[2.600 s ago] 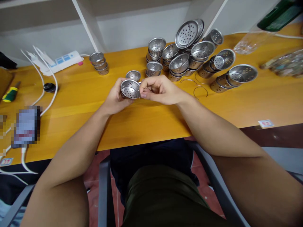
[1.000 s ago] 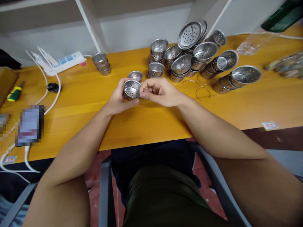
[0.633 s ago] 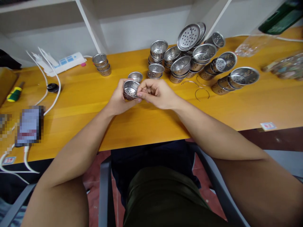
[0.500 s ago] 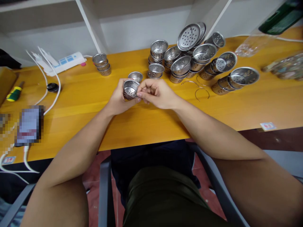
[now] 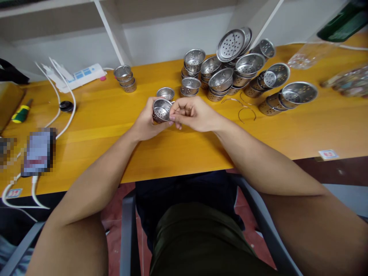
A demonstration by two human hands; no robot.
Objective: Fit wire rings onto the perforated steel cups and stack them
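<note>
My left hand [image 5: 145,123] is wrapped around a small perforated metal cup [image 5: 161,110], its open top tilted toward me. At the cup's right rim, the thumb and fingers of my right hand [image 5: 193,114] are pinched together. Whatever lies between those fingertips is too small to make out. Just behind the held cup stands another perforated cup [image 5: 166,92]. To the right, a short stack of such cups [image 5: 191,86] rests on the wooden table. Thin bent wire pieces [image 5: 246,113] lie farther right.
More stacked strainer cups [image 5: 220,79] and perforated lids [image 5: 230,45] crowd the back right. Larger cups [image 5: 297,94] lean there too. Leftward are a cup stack [image 5: 125,78], power strip [image 5: 86,74], cables, a screwdriver [image 5: 21,113] and a phone [image 5: 39,151]. A plastic bottle [image 5: 316,50] is at upper right.
The whole view has shifted slightly. Both hands keep the same hold, with the cup turned a little and the right fingers still at its rim.
</note>
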